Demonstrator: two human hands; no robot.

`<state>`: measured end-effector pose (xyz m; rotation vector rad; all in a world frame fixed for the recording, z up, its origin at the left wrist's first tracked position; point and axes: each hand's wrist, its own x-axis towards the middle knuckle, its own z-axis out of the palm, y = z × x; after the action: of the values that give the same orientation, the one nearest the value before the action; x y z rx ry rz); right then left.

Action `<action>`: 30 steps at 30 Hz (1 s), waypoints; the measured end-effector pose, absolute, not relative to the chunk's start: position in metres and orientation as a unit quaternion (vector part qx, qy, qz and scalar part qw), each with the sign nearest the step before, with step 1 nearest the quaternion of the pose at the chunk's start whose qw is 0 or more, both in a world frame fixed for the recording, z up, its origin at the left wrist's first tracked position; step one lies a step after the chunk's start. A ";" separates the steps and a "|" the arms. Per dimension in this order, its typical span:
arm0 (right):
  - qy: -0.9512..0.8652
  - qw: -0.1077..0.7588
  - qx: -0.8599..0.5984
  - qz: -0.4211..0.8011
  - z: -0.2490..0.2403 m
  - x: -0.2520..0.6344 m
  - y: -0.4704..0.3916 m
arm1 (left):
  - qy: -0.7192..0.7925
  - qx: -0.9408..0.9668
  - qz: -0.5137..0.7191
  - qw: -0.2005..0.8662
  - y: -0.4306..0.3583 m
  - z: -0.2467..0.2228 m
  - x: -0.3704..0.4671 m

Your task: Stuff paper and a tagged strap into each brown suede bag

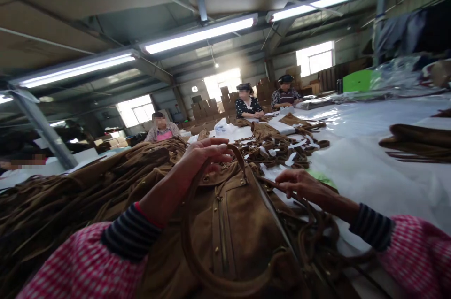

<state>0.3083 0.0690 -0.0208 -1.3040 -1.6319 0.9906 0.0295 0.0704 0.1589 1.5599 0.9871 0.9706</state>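
A brown bag with brass studs and a zip down its panel lies in front of me. Its far handle arches up into my left hand, whose fingers are curled at the top of the arch. The near handle loops free over the bag's front. To the right of the bag's edge, my right hand is closed, with thumb and fingers pinched on a thin brown strap. The strap's far end is lost among other straps.
Brown bags are heaped on the left. Tangled straps with white tags lie ahead, and plastic sheeting covers the table at right. Another brown piece rests there. Three people sit across the table; a metal post stands left.
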 end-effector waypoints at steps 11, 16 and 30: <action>-0.591 0.442 -0.497 0.457 -0.017 0.310 0.074 | 0.528 0.845 0.041 0.070 0.111 0.139 -0.025; -0.711 0.413 -0.454 0.343 0.004 0.277 0.080 | 0.477 0.873 0.097 -0.025 0.120 0.144 -0.019; -0.753 0.428 -0.474 0.158 0.011 0.259 0.115 | 0.390 0.913 0.118 0.025 0.170 0.170 0.052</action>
<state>0.2591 0.1155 0.0112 -1.1849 -1.8806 0.3952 0.0522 0.1696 0.1699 2.8227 1.2049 0.3642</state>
